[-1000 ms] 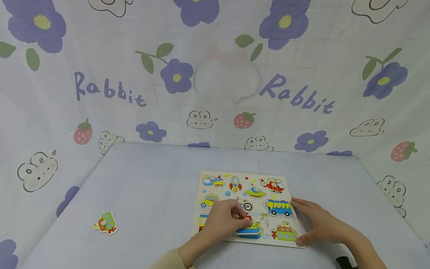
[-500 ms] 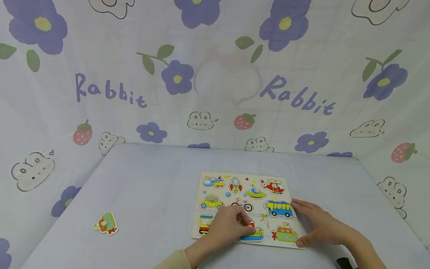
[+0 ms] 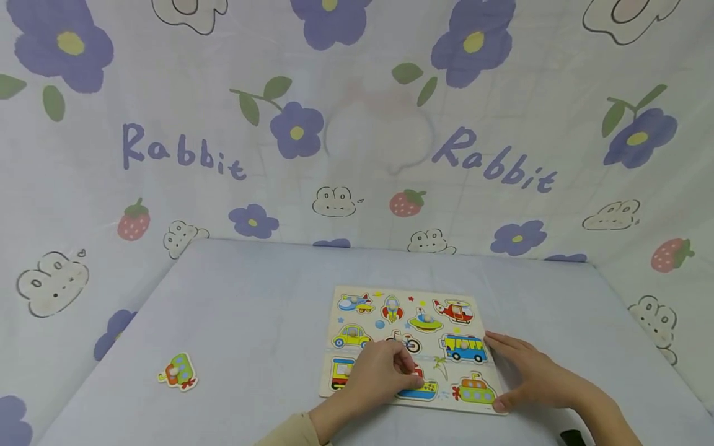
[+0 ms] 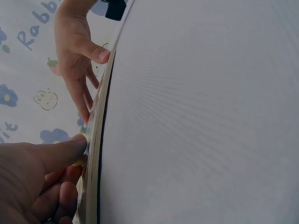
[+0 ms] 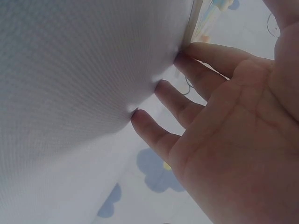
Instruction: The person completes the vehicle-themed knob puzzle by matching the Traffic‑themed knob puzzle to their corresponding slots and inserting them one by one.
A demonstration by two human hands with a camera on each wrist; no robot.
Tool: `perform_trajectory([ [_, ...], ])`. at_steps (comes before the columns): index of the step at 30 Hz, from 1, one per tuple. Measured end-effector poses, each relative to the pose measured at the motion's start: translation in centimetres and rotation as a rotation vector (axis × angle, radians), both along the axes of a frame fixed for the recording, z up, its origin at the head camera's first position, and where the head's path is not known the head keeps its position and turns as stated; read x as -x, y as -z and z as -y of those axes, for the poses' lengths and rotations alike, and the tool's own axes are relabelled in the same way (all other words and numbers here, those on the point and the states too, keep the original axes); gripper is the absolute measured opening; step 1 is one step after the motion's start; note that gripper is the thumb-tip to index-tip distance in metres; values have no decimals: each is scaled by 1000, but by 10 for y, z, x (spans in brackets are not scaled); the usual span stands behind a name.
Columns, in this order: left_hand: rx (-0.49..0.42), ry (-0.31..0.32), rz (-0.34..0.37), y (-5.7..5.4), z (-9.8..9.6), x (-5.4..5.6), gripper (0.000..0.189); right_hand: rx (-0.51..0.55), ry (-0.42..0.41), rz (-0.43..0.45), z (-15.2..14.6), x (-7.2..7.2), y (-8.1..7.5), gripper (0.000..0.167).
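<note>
A wooden peg puzzle board (image 3: pixel 468 367) with vehicle pictures lies on the white table. My left hand (image 3: pixel 382 375) pinches the blue and yellow ship puzzle piece (image 3: pixel 428 391) in the board's bottom row and partly covers it. In the left wrist view, the left thumb (image 4: pixel 63 151) and curled fingers come close over the board's face. My right hand (image 3: pixel 535 375) rests at the board's right edge, thumb at the near corner and fingers extended; the right wrist view shows its fingertips (image 5: pixel 142 119) against the table. A loose submarine puzzle piece (image 3: pixel 180 371) with a knob lies far left.
Knobbed pieces sit on the board, among them a bus (image 3: pixel 464 348), a car (image 3: pixel 351 335) and a train (image 3: pixel 341 373). A knobless submarine picture (image 3: pixel 476 391) fills its bottom right. A dark object (image 3: pixel 571 437) shows by the right wrist. A patterned curtain (image 3: pixel 368 124) rises behind the table.
The ship piece was tilted above its blue picture a second ago and now lies flat on the board. My left hand came slightly down and right with it. The right hand stayed put.
</note>
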State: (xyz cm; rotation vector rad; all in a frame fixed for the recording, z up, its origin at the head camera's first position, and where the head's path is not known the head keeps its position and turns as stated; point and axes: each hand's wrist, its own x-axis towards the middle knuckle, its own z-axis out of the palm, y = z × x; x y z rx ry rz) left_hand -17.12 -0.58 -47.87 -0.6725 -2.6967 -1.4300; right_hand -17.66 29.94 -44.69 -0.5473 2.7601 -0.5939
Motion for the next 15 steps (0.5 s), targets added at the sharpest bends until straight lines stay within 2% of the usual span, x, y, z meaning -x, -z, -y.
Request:
perform_trajectory([
  [9, 23, -17, 5, -1, -1, -1, 25, 15, -8, -7, -1, -1, 1, 116],
  [15, 32, -13, -37, -2, 0, -1, 27, 30, 27, 29, -1, 1, 2, 119],
])
